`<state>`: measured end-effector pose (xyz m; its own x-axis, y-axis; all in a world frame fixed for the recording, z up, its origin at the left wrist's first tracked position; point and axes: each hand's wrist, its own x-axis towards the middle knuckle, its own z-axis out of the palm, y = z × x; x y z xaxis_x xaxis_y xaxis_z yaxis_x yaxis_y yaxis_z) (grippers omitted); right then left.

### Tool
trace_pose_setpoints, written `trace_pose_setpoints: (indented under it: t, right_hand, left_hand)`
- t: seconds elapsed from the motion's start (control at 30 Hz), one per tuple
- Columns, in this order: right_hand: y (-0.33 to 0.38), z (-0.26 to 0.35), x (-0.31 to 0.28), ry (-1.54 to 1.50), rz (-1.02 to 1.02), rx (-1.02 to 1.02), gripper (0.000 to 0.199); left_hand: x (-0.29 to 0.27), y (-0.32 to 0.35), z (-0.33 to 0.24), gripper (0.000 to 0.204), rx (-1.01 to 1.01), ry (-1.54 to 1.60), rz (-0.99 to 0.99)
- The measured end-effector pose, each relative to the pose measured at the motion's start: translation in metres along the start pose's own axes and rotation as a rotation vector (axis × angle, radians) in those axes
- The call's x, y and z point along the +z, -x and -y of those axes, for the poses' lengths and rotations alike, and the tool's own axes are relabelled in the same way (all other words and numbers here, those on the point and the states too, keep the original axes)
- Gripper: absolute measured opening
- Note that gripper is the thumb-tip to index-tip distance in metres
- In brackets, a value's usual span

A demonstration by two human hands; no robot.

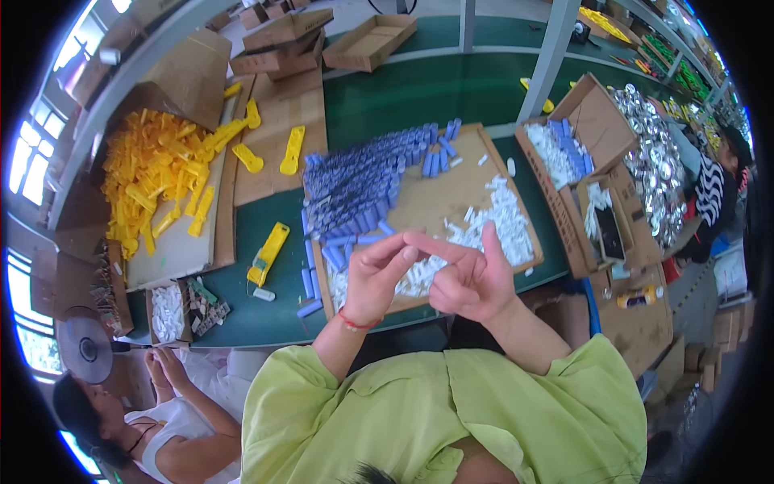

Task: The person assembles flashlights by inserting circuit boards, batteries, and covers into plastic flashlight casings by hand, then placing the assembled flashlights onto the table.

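My left hand is raised over the near edge of a shallow wooden tray. Its thumb and fingers are pinched together, meeting the tip of my right index finger; anything between them is too small to tell. My right hand stretches its index finger leftward and holds its thumb up, the other fingers curled, with nothing visible in it. Many blue cylinders, like battery cells, fill the tray's left side. Small white parts are heaped on its right and near side. Left of the tray lies a yellow plastic housing with a small white piece by it.
A heap of yellow housings spreads over cardboard at the left. Cardboard boxes with white and blue parts stand at the right, beside shiny metal parts. A metal post rises behind the tray. Another person sits at lower left.
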<state>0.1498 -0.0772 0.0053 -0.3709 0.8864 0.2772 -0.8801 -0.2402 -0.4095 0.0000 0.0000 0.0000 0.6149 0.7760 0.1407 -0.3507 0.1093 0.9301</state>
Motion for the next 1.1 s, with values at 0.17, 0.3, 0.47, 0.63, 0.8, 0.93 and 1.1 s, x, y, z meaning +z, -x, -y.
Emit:
trace_pose_setpoints:
  t: [0.17,0.3,0.47,0.63,0.8,0.93,1.1]
  right_hand:
    - [-0.033,-0.081,0.012,-0.006,-0.02,-0.008,0.084]
    - [-0.042,-0.122,0.037,0.034,-0.089,0.067,0.083]
    - [-0.055,-0.149,0.05,0.11,-0.131,0.123,0.085]
    - [-0.068,-0.17,0.046,0.185,-0.226,0.146,0.087]
    - [-0.083,-0.192,0.028,0.158,-0.215,0.204,0.079]
    - [-0.099,-0.204,0.019,0.146,-0.222,0.278,0.078]
    - [-0.127,-0.219,0.005,0.066,-0.158,0.38,0.078]
  left_hand:
    - [-0.067,0.046,0.0,0.024,0.022,0.124,-0.045]
    - [-0.094,0.083,-0.001,0.024,0.015,0.261,-0.081]
    - [-0.111,0.109,-0.007,0.026,0.024,0.327,-0.117]
    - [-0.129,0.118,-0.005,0.031,0.011,0.362,-0.096]
    - [-0.148,0.125,0.007,0.037,-0.056,0.453,-0.189]
    - [-0.165,0.134,0.007,0.036,-0.06,0.595,-0.272]
    - [-0.187,0.143,0.004,0.039,-0.02,0.65,-0.399]
